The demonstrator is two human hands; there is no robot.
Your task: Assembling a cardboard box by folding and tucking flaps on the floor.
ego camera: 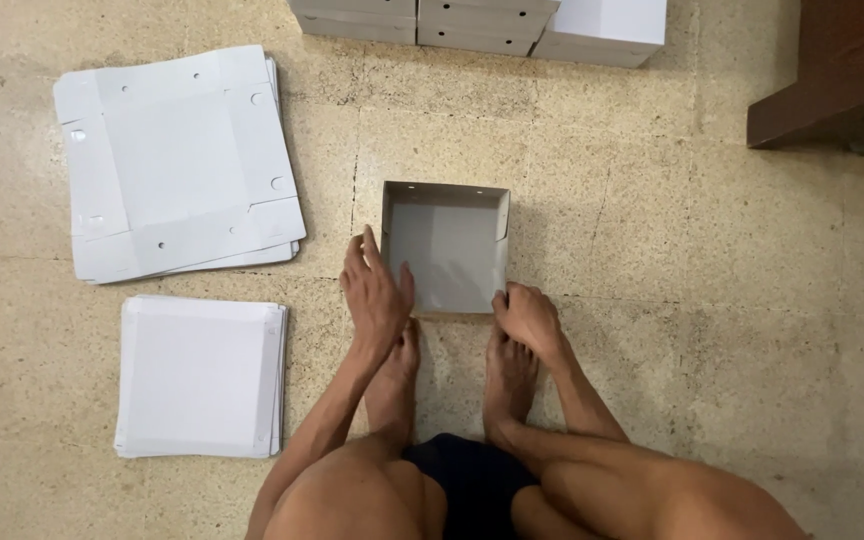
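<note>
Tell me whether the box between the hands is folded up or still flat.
Folded up. The white box stands on the floor with its walls raised, open-topped and empty; the left hand and right hand touch its near corners.

Soft, even light falls on the speckled stone floor [712, 300], bright enough to show its grain and cracks without glare. Shadows are faint: a thin dark edge under the stack of flat white cardboard blanks [177, 165] near the floor's upper left, and grey shading inside the open white box [449, 245]. The view is sharp throughout, with slight bending toward the edges.
</note>
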